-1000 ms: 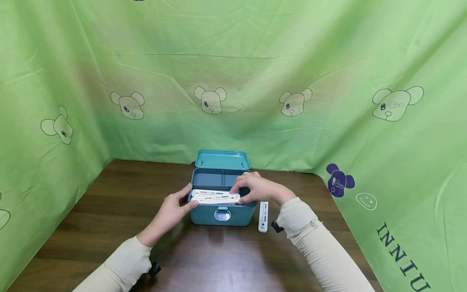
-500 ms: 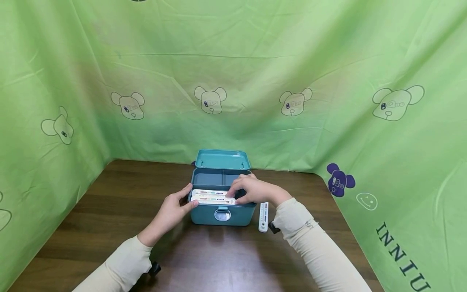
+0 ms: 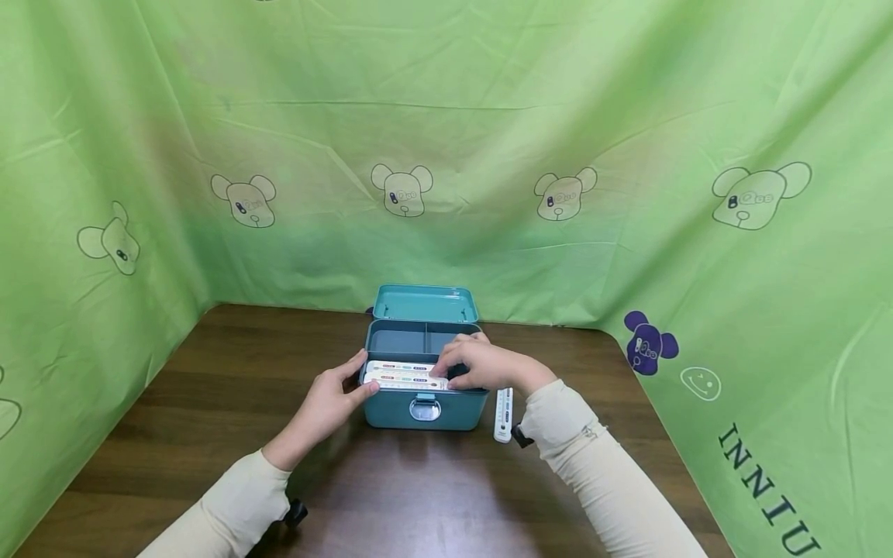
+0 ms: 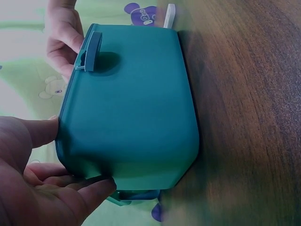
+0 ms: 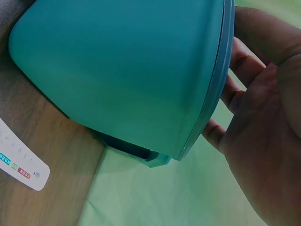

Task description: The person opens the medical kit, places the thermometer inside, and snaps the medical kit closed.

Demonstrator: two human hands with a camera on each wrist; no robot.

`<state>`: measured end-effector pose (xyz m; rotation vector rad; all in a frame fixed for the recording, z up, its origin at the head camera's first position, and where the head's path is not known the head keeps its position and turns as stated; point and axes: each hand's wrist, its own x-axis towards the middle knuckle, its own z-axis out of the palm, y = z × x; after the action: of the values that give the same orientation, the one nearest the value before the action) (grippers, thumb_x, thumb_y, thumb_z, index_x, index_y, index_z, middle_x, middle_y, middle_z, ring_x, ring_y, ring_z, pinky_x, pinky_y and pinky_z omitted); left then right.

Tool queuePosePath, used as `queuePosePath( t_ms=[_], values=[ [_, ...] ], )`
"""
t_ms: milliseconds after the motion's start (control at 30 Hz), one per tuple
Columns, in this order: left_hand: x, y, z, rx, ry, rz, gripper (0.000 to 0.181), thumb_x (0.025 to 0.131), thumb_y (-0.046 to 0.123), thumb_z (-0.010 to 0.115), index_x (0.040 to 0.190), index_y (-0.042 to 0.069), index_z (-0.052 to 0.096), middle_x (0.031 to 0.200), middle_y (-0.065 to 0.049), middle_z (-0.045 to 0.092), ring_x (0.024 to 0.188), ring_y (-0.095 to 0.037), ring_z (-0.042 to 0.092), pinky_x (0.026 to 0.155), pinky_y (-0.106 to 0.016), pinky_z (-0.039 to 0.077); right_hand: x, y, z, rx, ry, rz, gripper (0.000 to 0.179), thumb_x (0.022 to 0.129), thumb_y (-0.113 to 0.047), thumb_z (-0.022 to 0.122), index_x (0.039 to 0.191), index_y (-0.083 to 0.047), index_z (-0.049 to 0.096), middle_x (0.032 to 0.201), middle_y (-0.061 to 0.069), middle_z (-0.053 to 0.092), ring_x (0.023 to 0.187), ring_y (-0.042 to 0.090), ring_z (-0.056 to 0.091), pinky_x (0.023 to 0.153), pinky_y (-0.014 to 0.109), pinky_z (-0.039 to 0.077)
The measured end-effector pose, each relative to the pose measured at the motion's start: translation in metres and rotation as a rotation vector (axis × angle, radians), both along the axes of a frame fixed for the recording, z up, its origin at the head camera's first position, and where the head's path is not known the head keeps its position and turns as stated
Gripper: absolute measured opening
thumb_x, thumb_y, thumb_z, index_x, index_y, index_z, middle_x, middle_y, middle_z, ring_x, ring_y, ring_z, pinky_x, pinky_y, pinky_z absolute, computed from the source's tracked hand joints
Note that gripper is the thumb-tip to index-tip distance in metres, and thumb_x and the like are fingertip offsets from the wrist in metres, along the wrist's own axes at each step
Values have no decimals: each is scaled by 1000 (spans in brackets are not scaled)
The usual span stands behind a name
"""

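A teal storage box stands on the table with its lid raised at the back. Inside its front part lie white thermometer-like strips with printed scales and coloured labels, one at the rear and one in front. My left hand grips the box's left front corner, thumb on the rim and fingers along the side. My right hand reaches over the right rim and pinches the front thermometer's right end; in the right wrist view its fingertips are hidden behind the box wall.
Another white thermometer lies on the wooden table just right of the box. A grey divided tray sits in the box's rear. Green printed cloth encloses the table's back and sides.
The front thermometer was tilted, its right end higher and farther right; now it lies level beside the other. My right hand has shifted slightly left and down. The left hand stays put.
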<state>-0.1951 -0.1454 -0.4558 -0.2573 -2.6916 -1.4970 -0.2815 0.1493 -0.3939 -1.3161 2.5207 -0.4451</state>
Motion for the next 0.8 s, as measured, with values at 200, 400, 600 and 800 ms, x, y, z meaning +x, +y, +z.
queuePosePath(
  t_ms=[200,400,600,800],
  values=[
    [1,1,0,9,-12,-1,71,96,24,74,155,4,41,160,-10,40,146,-28,41,113,-45,43,4,0,-1,-18,7,-37,31,96,-18,73,126,-24,74,128,-7,68,132,21,48,114,57,28],
    [0,0,0,17,-14,-10,73,96,26,74,156,5,39,161,-9,38,147,-28,42,112,-45,44,14,4,-4,-79,71,-70,30,96,-18,71,126,-18,74,129,-1,67,128,23,51,113,58,34],
    [-1,-1,0,14,-15,-17,73,96,27,74,156,4,39,162,-9,38,147,-28,41,112,-46,44,21,9,-6,-146,155,-97,31,95,-17,72,126,-14,73,125,1,68,124,24,54,105,52,39],
    [-1,-1,-1,6,-8,-13,73,97,29,74,156,5,38,162,-9,38,148,-29,40,113,-46,43,35,18,-9,-257,210,-206,30,96,-17,72,125,-13,73,124,2,68,122,26,57,105,53,40]
  ],
)
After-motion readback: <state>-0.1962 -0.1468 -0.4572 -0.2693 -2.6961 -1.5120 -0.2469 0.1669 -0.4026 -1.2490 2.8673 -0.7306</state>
